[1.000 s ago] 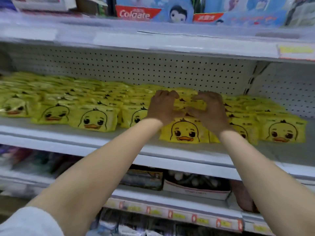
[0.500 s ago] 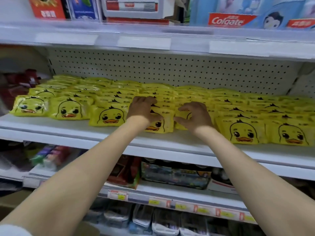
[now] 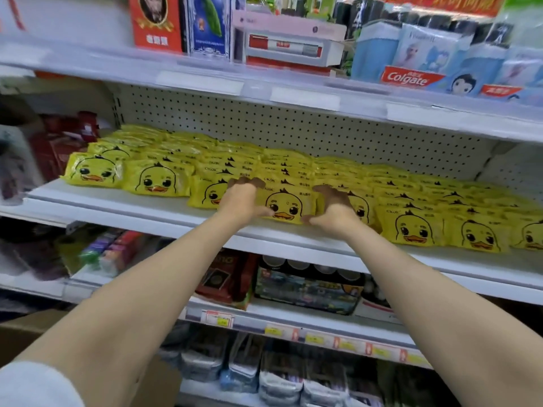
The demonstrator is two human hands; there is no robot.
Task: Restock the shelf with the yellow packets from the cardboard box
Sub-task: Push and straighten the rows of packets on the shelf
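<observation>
Left hand [image 3: 244, 198] grips the yellow duck-face plastic packet [image 3: 286, 205] at 9 o'clock, right hand [image 3: 332, 207] grips at 3 o'clock; its long axis spans between them.

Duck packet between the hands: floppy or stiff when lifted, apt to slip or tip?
Likely soft: the yellow packet bulges, with rounded edges. Its glossy film probably slides easily. Left hand and right hand grip its sides; unsupported, it might topple.
</observation>
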